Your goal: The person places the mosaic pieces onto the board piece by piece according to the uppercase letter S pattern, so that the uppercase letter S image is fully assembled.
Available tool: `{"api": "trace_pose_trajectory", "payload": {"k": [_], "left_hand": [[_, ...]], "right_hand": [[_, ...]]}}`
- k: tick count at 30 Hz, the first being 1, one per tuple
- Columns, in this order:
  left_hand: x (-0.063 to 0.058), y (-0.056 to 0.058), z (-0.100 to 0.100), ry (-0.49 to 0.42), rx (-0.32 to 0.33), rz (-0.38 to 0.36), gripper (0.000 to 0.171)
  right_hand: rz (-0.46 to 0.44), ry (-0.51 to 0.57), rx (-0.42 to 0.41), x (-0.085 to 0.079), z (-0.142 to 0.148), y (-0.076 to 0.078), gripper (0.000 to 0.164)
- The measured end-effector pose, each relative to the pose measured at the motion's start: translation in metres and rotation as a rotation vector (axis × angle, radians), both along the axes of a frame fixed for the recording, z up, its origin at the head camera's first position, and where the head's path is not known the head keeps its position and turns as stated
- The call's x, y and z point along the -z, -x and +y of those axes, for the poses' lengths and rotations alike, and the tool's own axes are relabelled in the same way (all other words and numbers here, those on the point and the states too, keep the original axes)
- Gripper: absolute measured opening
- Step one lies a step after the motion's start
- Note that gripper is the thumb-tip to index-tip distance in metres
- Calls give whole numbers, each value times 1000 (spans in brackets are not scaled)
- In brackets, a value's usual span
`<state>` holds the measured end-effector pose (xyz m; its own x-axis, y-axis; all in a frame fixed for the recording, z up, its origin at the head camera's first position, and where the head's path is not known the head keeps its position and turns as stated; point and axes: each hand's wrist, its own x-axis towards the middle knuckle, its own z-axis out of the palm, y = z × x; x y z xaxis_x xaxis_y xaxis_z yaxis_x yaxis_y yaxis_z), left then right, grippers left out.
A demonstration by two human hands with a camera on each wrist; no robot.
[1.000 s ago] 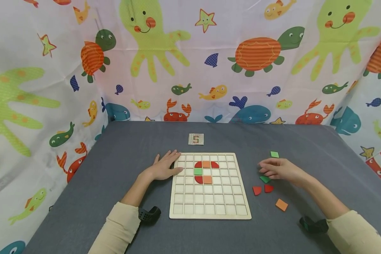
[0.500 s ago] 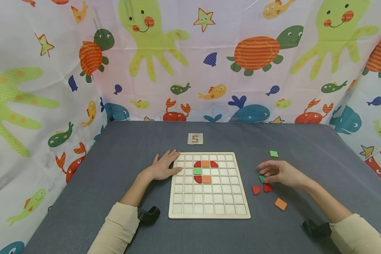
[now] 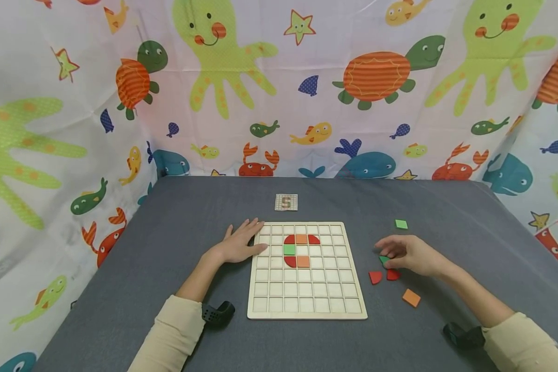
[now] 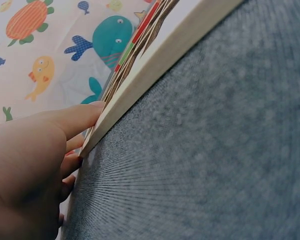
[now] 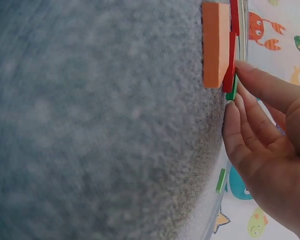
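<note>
Beside the board (image 3: 305,291), right hand (image 3: 414,253) arched — fingers (image 5: 233,122) pinching green tile (image 3: 384,260), left hand (image 3: 235,249) outspread

Smooth, matt wooden board (image 3: 306,305); rough matt cloth (image 3: 204,206).

The left sleeve (image 3: 169,330) is plain pale beige cloth, softly creased, with a loose, slightly bunched end. The right sleeve (image 3: 523,343) matches it in colour. Just beyond them show two black wearables, the left wearable (image 3: 219,314) curved, the right wearable (image 3: 462,336) rounded
</note>
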<state>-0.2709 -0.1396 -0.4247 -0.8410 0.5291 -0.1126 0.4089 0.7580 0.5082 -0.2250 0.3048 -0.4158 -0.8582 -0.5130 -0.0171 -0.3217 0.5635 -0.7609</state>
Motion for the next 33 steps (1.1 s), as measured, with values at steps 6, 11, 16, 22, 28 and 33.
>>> {"api": "trace_pose_trajectory", "payload": {"k": [6, 11, 16, 22, 28, 33], "left_hand": [[2, 1, 0, -1, -5, -1, 69], [3, 1, -1, -7, -2, -6, 69], [1, 1, 0, -1, -4, -1, 69], [0, 1, 0, 0, -1, -6, 69], [0, 1, 0, 0, -4, -4, 69], [0, 1, -1, 3, -5, -6, 69]], "right_hand": [[-13, 11, -30, 1, 0, 0, 36], [-15, 33, -57, 1, 0, 1, 37], [-3, 62, -81, 1, 1, 1, 39], [-12, 70, -56, 0, 2, 2, 38], [-11, 48, 40, 0, 2, 2, 37], [-41, 88, 138, -2, 1, 2, 39]]}}
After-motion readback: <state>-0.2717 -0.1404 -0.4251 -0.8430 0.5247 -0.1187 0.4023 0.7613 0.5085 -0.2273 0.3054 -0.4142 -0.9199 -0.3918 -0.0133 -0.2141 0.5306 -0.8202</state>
